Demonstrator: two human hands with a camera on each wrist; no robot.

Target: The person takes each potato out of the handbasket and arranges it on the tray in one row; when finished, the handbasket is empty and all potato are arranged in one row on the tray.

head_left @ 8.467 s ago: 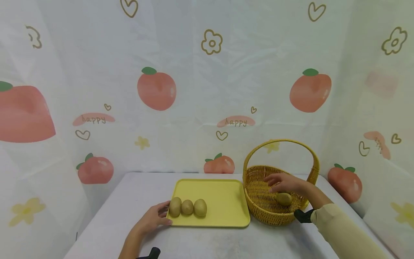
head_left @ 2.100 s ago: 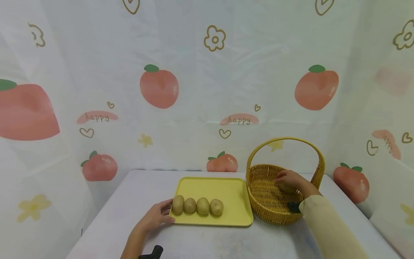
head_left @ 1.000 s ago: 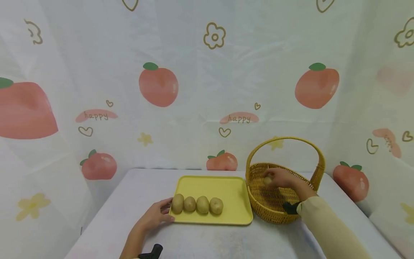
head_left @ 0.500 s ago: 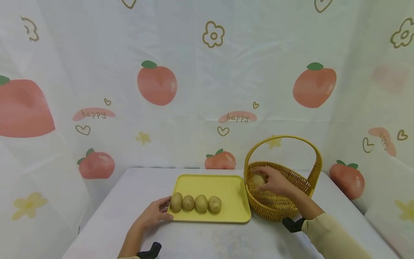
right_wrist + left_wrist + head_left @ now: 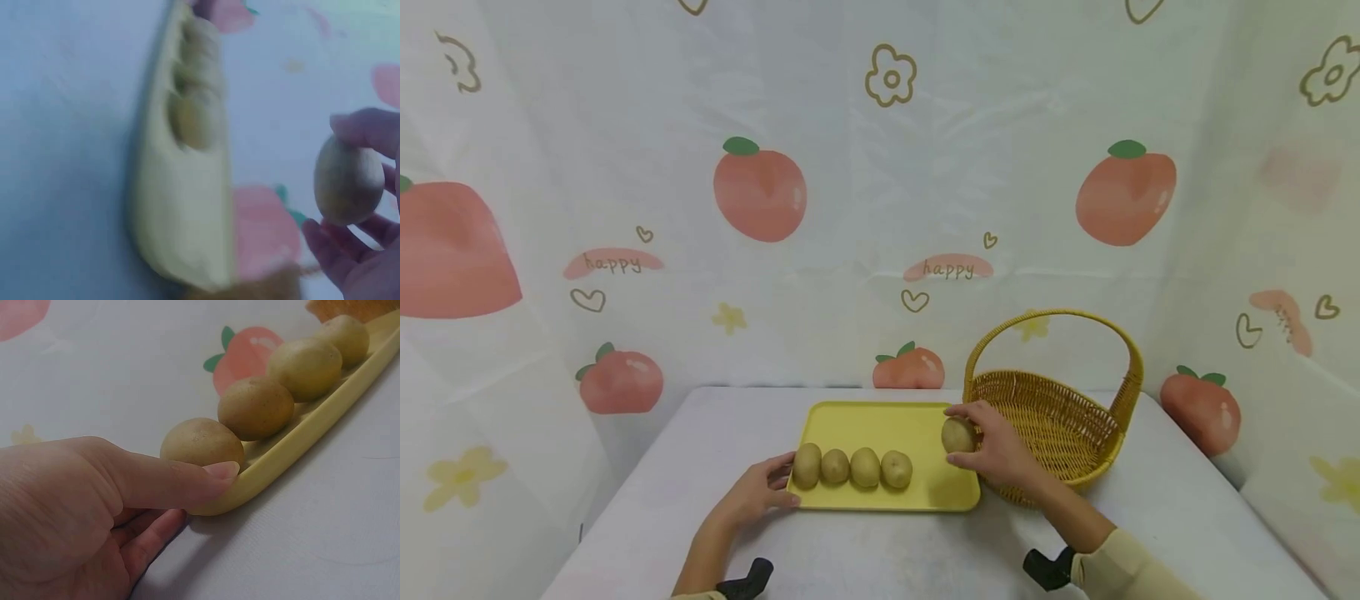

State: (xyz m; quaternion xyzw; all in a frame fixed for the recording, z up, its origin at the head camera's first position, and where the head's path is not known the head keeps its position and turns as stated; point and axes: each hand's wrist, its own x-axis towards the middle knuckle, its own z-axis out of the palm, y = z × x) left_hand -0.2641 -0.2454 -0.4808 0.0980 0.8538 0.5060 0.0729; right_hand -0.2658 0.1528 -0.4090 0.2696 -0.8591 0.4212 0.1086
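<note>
My right hand (image 5: 1000, 446) pinches a potato (image 5: 958, 435) between thumb and fingertips, above the right end of a yellow tray (image 5: 880, 423). In the right wrist view the held potato (image 5: 349, 180) hangs clear of the blurred tray (image 5: 187, 206). Several potatoes stand in a row along the tray's front left part, from the leftmost potato (image 5: 807, 466) to the rightmost potato (image 5: 897, 470). At the tray's left edge my left hand (image 5: 752, 496) grips the rim. The left wrist view shows its thumb (image 5: 187, 481) on the rim, with the other fingers lower down, partly hidden.
A wicker basket (image 5: 1052, 408) with a tall arched handle stands against the tray's right side, partly behind my right hand. The white tabletop (image 5: 865, 554) extends in front of the tray. A printed curtain (image 5: 850, 317) rises behind the table.
My right hand has lifted a potato out of the basket and carried it left over the tray. The row has gained one potato since the oldest frame. My left hand keeps its grip.
</note>
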